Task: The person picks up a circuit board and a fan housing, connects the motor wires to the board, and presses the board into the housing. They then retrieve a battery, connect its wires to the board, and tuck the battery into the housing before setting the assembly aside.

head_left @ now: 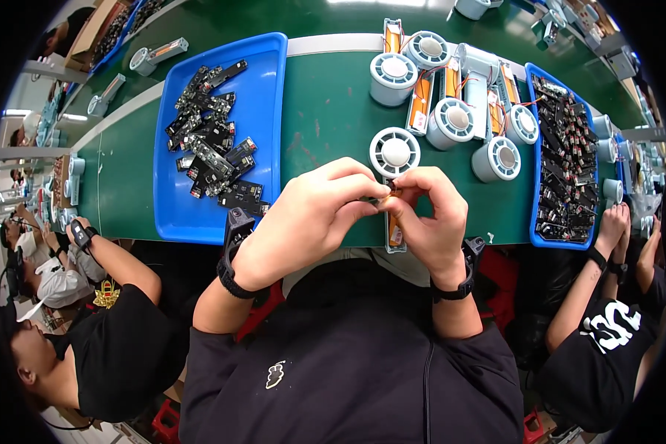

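A light-blue handheld fan housing [394,152] lies in front of me at the table's near edge, its round grille facing up. Its open handle [396,240] points toward me and has an orange battery in it. Above the handle, my left hand [314,214] and my right hand [431,218] meet fingertip to fingertip, both pinched closed. A thin wire [390,194] shows at the right fingertips, with a small dark piece beside it. What the left fingertips hold is mostly hidden by the fingers.
A blue tray [270,140] of black circuit boards [213,152] stands at left. Several similar fan housings [451,122] with batteries and wires cluster beyond my right hand. Another blue tray [533,214] of boards lies further right. People sit on both sides, a forearm [126,259] at left.
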Demonstrator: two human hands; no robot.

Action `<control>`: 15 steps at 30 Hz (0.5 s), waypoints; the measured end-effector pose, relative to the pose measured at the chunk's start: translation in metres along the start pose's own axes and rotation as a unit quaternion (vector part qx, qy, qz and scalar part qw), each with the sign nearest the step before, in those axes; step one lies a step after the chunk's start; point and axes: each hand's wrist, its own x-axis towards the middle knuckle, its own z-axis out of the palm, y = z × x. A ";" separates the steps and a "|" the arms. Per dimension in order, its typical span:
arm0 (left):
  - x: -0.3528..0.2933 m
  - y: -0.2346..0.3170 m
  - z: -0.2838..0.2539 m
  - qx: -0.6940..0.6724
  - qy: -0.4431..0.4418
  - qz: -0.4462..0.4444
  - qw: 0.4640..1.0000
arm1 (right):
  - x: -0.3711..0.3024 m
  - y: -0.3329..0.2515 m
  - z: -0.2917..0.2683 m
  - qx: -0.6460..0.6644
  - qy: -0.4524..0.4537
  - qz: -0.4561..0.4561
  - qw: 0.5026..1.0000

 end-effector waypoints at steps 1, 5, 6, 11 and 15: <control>0.000 -0.003 -0.002 0.022 0.019 0.002 1.000 | -0.001 0.000 0.001 0.004 0.005 0.005 1.000; 0.003 -0.008 -0.012 0.043 0.041 -0.002 0.998 | -0.006 -0.001 0.001 -0.014 0.041 0.023 0.999; 0.003 -0.009 -0.013 0.043 0.043 -0.005 0.998 | -0.006 0.000 0.001 -0.025 0.056 0.030 0.998; 0.004 -0.016 -0.007 0.077 0.040 0.035 0.996 | -0.003 -0.001 -0.001 -0.068 0.034 -0.008 0.997; 0.006 -0.020 -0.003 0.114 0.008 0.042 0.993 | 0.003 -0.007 -0.003 -0.051 0.008 0.009 0.999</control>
